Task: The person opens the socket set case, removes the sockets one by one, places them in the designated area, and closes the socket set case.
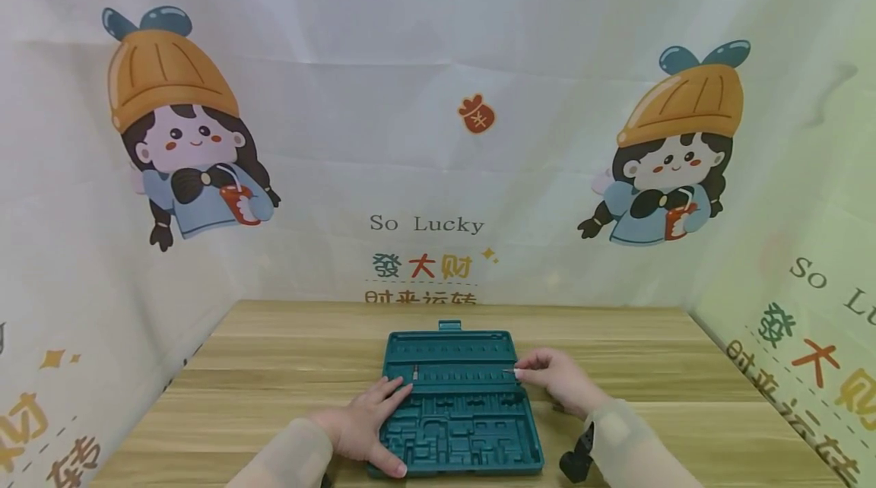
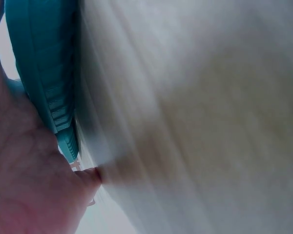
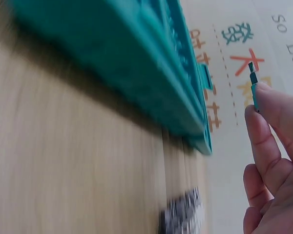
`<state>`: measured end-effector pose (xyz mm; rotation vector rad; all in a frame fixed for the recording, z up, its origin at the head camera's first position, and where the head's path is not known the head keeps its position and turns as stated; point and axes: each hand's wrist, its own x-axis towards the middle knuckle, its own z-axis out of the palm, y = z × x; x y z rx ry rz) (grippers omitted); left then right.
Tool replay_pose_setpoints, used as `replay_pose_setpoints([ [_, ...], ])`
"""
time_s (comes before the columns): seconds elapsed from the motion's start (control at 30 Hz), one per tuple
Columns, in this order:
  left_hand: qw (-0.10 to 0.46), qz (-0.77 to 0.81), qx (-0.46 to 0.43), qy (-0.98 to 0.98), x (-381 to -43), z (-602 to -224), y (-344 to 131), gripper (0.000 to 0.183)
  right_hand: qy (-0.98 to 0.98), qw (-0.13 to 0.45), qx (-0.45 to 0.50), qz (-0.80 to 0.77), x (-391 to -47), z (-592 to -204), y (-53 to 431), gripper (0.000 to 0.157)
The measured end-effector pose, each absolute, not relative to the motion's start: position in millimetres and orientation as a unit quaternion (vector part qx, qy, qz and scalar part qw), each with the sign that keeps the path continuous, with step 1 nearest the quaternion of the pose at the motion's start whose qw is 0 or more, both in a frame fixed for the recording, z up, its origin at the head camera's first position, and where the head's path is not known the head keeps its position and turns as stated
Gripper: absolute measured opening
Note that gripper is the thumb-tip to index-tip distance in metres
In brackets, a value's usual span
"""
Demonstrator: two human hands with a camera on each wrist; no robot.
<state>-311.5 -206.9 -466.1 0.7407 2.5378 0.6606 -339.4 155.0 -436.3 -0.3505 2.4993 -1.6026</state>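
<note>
An open teal plastic tool case (image 1: 438, 465) lies flat on the table, its lid folded back and its compartments moulded in various shapes. My left hand (image 1: 366, 419) rests on its left side with fingers spread; the left wrist view shows the palm (image 2: 29, 165) beside the case's ribbed edge (image 2: 44, 63). At the case's right edge, my right hand (image 1: 557, 378) pinches a small screwdriver bit (image 3: 254, 80) between thumb and forefinger, over the lid's slotted row. One silvery bit (image 1: 415, 372) stands at the left end of that row.
The wooden table (image 1: 287, 366) reaches back to a printed white cloth (image 1: 308, 169) that hangs on several sides. A black object (image 1: 576, 461) sits by the right wrist. A blurred black-and-white patterned thing (image 3: 183, 214) shows low in the right wrist view.
</note>
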Motion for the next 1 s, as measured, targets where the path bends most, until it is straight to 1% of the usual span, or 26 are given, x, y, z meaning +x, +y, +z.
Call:
replay_pose_setpoints([
  [0.17, 0.21, 0.237, 0.264, 0.911, -310, -463, -206, 0.105, 0.838, 0.075, -0.104, -0.53, -334, -437, 171, 0.023],
  [0.6, 0.212, 0.243, 0.269, 0.908, -310, -463, -205, 0.104, 0.877, 0.027, -0.078, -0.474, -312, -450, 207, 0.015],
  [0.8, 0.209, 0.239, 0.271, 0.909, -313, -468, -208, 0.103, 0.869, 0.038, -0.097, -0.484, -304, -455, 219, 0.015],
  [1.0, 0.204, 0.24, 0.273, 0.909, -315, -469, -208, 0.104, 0.872, 0.037, -0.072, -0.483, -301, -462, 223, 0.016],
])
